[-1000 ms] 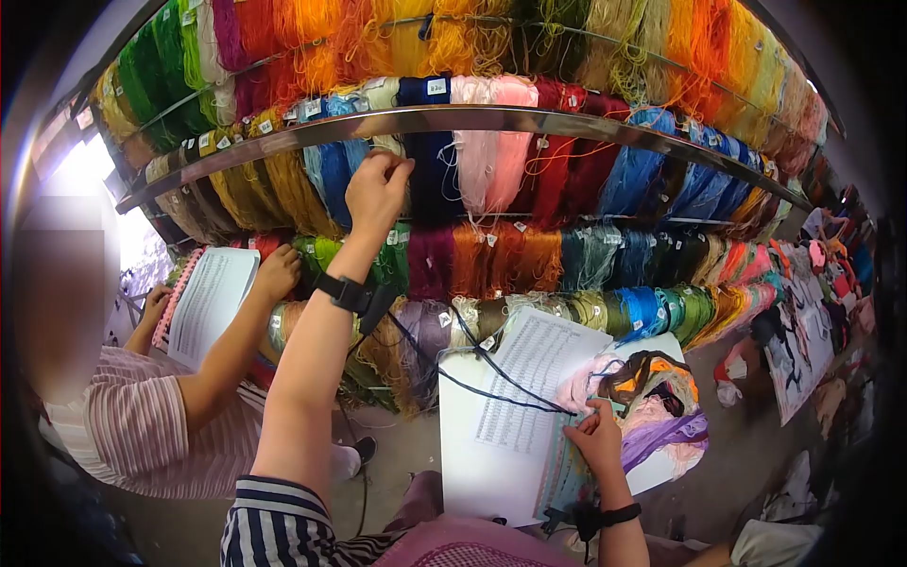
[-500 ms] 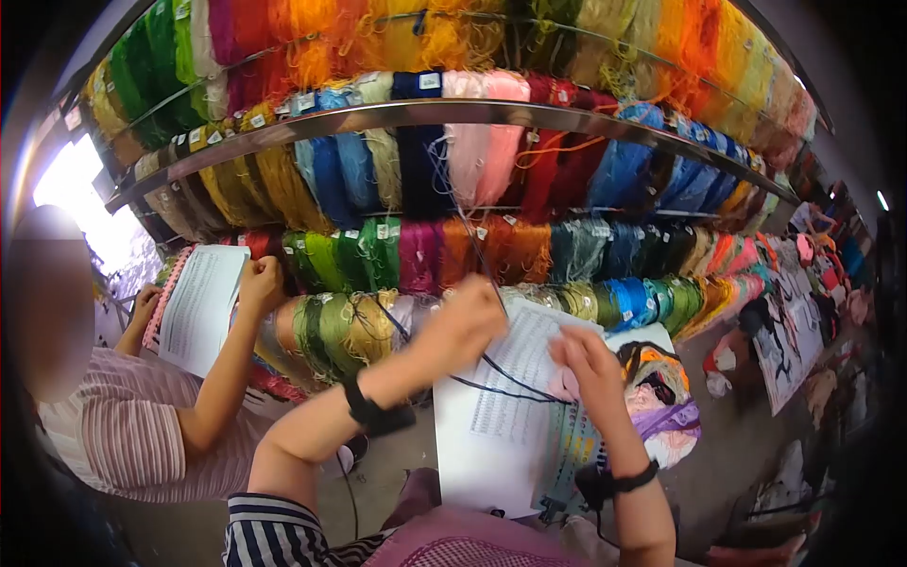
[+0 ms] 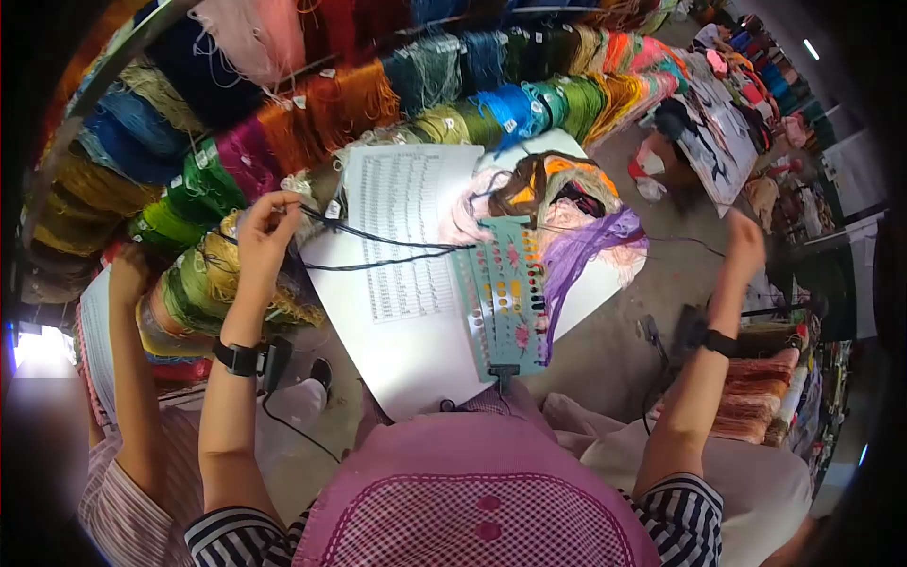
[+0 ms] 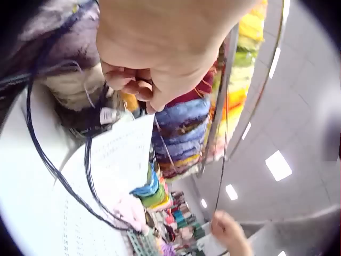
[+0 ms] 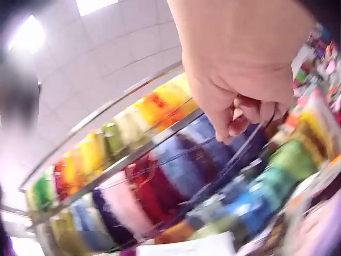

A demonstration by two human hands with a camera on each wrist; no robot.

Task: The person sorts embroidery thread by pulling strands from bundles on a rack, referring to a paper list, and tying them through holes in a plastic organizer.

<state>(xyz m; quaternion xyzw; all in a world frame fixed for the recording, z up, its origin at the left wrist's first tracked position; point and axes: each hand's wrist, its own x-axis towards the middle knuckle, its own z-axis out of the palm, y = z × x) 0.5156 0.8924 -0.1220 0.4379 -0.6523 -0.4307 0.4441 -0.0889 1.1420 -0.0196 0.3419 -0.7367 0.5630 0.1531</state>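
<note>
My left hand (image 3: pixel 268 234) pinches dark navy thread (image 3: pixel 378 238) left of the white board (image 3: pixel 416 354); two strands run from it to the teal card with holes (image 3: pixel 499 293). Out to the right, my right hand (image 3: pixel 744 248) is raised with curled fingers, and a thin dark strand reaches it across the gap. The right wrist view shows that hand (image 5: pixel 240 69) gripping dark thread (image 5: pixel 234 157). A printed sheet (image 3: pixel 402 208) lies under the strands. Purple thread (image 3: pixel 590 250) and pink thread (image 3: pixel 465 210) lie beside the card.
Racks of coloured thread skeins (image 3: pixel 331 109) run along the back and left. Another person's arm (image 3: pixel 137 359) is close on the left, beside a sheet. A second board (image 3: pixel 713 137) stands at the upper right, with more skeins (image 3: pixel 756 378) at right.
My right hand has swung from above the board far out to the right. My left hand has moved left, holding navy thread. The head view has turned right and down.
</note>
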